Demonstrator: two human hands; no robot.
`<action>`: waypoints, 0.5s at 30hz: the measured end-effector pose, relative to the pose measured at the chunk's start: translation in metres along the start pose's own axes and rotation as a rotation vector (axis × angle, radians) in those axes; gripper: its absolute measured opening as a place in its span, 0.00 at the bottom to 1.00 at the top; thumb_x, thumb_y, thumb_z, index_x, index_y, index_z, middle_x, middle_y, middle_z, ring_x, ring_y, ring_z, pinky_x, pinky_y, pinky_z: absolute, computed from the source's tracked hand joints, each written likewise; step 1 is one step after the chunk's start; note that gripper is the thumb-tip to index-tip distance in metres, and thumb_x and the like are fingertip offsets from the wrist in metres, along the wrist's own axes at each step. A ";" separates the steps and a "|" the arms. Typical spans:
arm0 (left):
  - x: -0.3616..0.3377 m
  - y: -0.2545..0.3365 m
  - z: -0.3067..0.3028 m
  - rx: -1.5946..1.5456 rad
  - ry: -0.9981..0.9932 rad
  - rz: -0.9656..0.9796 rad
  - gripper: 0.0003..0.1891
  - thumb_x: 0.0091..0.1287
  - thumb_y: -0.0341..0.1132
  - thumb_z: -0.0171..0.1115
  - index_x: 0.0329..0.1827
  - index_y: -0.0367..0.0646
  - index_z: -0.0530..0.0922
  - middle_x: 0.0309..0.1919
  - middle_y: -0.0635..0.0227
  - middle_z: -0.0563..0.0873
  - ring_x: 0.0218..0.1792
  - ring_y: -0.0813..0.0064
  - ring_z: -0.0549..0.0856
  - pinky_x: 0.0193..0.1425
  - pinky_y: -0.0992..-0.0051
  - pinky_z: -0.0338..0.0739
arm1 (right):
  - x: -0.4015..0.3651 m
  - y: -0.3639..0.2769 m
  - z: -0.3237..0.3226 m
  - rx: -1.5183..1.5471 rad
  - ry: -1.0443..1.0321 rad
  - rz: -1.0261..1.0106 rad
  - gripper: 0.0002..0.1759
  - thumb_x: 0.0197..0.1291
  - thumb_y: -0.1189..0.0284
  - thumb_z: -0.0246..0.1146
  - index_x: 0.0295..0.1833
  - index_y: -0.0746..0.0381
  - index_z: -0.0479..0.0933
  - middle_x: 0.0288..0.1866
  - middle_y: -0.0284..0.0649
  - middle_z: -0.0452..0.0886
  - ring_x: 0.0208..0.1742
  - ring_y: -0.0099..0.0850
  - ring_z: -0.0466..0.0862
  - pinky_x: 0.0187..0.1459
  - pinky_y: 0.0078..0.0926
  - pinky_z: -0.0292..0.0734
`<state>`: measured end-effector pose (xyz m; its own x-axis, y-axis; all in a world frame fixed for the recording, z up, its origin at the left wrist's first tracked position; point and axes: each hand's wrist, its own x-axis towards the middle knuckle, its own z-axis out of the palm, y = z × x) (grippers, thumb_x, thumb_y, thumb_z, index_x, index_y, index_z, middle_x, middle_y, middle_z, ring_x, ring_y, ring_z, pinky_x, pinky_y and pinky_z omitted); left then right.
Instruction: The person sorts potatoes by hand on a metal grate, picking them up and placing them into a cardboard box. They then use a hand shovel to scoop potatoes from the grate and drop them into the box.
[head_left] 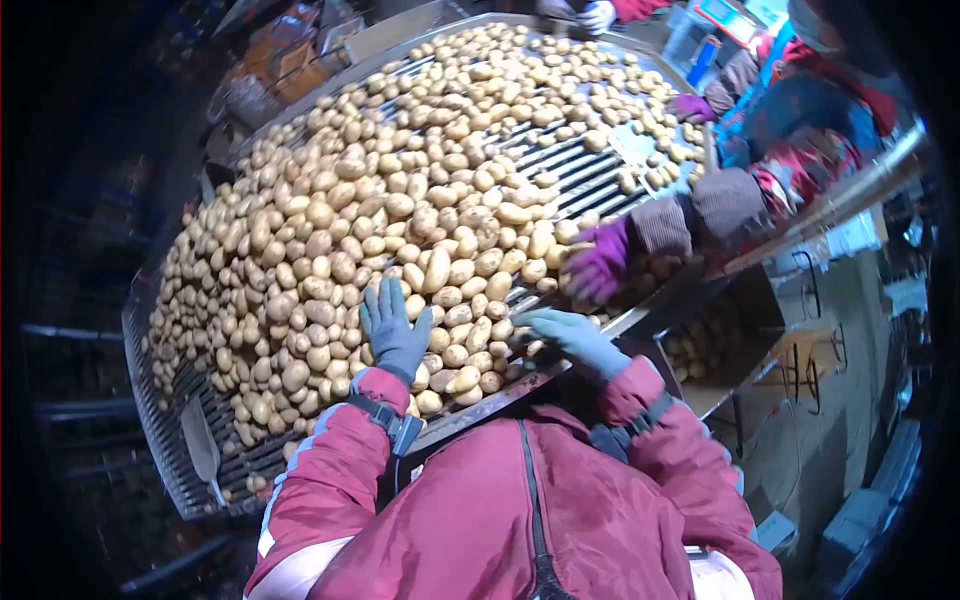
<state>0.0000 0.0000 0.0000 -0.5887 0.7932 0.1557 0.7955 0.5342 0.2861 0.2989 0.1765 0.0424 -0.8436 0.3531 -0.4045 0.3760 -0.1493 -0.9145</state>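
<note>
Lying palm-down over potatoes (pixel 343 267): left hand (pixel 398 340), fingers (pixel 391 299) spread; right hand (pixel 578 336) angled inward, hold unclear.

Potatoes (pixel 330 214) lie across the table (pixel 578 182) — more sit in a bin (pixel 752 305) at its near right.

Bright, cool light is thrown across potatoes (pixel 300 240) heaped on a slatted table (pixel 575 183), while the space beyond its left edge is sunk in gloom. Glare is caught on a metal rail (pixel 830 202) off the right edge; a screen (pixel 725 18) past the far right corner is washed out. At the near edge, the right hand (pixel 580 340) is softened by blur. The table's outline is bowed by lens distortion, and the frame's corners are blackened.
</note>
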 end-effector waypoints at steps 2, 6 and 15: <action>-0.014 -0.001 -0.008 -0.010 -0.011 -0.021 0.46 0.67 0.58 0.67 0.83 0.45 0.62 0.82 0.57 0.64 0.83 0.50 0.57 0.85 0.47 0.47 | 0.028 -0.056 0.044 -0.313 -0.191 0.054 0.24 0.74 0.63 0.59 0.71 0.60 0.78 0.69 0.41 0.81 0.66 0.28 0.81 0.66 0.28 0.75; 0.020 -0.039 -0.008 -0.042 0.050 -0.047 0.38 0.70 0.55 0.65 0.79 0.46 0.69 0.80 0.53 0.66 0.82 0.37 0.52 0.84 0.46 0.53 | 0.079 -0.123 0.116 -0.377 -0.691 -0.246 0.27 0.75 0.63 0.60 0.75 0.61 0.73 0.70 0.42 0.80 0.69 0.31 0.78 0.70 0.28 0.71; 0.088 0.107 0.006 -0.228 -0.058 -0.084 0.41 0.67 0.59 0.67 0.79 0.46 0.69 0.78 0.49 0.67 0.78 0.43 0.62 0.83 0.48 0.56 | 0.164 0.027 0.031 -0.131 -0.183 -0.052 0.21 0.68 0.68 0.65 0.63 0.65 0.80 0.57 0.38 0.87 0.51 0.27 0.85 0.52 0.29 0.82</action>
<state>0.0345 0.1285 0.0382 -0.6369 0.7677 0.0702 0.6874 0.5243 0.5025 0.1589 0.2013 -0.0485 -0.9140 0.1823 -0.3625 0.3669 -0.0104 -0.9302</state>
